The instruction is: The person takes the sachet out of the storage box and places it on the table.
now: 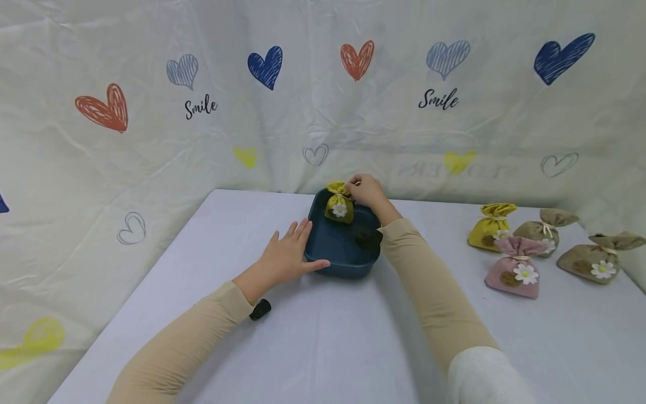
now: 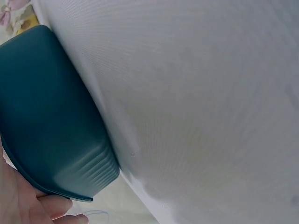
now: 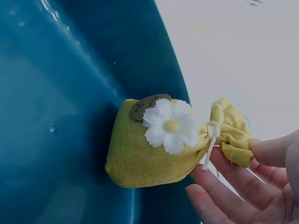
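1. Small mustard-yellow cloth pouch w/ white fabric daisy and drawstring neck (image 1: 339,208) sits inside the dark teal rounded-square plastic tray (image 1: 333,247), at the tray's far end, near the far wall
2. Right hand (image 1: 367,191) is at the pouch's gathered top: in the wrist view the thumb and fingertips (image 3: 261,151) pinch the ruffled end just past the tie, other fingers loosely spread underneath. So it's grasping the pouch by its neck, not the body
3. Key relation: pouch's long axis runs from the fat bottom up to the tied neck, and the neck end points toward the right hand. Body lies on the tray side of the hand, bottom resting against the tray's inner wall/floor, tilted rather than flat – can't tell exactly how much weight is on the tray
4. Left hand (image 1: 287,255) lies flat on the white table (image 1: 323,336), fingers straight along the tray's near-left edge, thumb against the near wall. Released, holds nothing, just steadies the tray. Left wrist cam shows only the tray's outer corner and a bit of palm
5. Right hand is plainly the nearer one to the pouch; left is apart from it, w/ most of the tray between
6. Off to the right on the table, well apart from the tray: another yellow pouch (image 1: 490,225), a pink pouch (image 1: 516,274), two khaki pouches (image 1: 545,224) (image 1: 598,258)
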Motion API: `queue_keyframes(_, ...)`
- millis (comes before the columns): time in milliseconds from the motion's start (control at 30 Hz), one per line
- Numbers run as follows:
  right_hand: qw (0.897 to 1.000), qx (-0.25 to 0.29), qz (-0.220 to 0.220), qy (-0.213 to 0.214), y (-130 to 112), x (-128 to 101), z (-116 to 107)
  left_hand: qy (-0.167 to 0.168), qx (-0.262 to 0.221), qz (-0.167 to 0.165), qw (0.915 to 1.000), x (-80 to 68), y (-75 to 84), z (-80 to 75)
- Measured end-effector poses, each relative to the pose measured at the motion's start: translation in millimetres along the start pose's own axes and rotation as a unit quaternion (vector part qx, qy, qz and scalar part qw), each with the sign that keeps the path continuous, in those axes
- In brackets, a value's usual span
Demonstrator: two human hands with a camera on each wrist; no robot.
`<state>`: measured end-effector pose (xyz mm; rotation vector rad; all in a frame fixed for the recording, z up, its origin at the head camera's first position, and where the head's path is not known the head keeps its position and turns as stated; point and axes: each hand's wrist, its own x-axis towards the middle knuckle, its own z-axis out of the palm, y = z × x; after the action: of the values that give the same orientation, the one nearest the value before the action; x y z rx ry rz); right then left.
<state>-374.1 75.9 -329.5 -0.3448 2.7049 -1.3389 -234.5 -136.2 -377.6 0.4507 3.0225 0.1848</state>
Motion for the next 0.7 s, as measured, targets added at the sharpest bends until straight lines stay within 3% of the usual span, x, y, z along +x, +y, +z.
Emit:
queue_keyframes(367, 0.997, 0.071, 0.002, -0.005, -8, -6, -9, 0.001, 0.003, 0.002, 1.0000, 0.2, -1.3, -0.7)
queue_keyframes(700, 0.996, 0.091, -0.019, -0.005, -12, -20, -23, 0.003, -0.005, 0.003, 1.0000, 1.6, -2.8, 2.0)
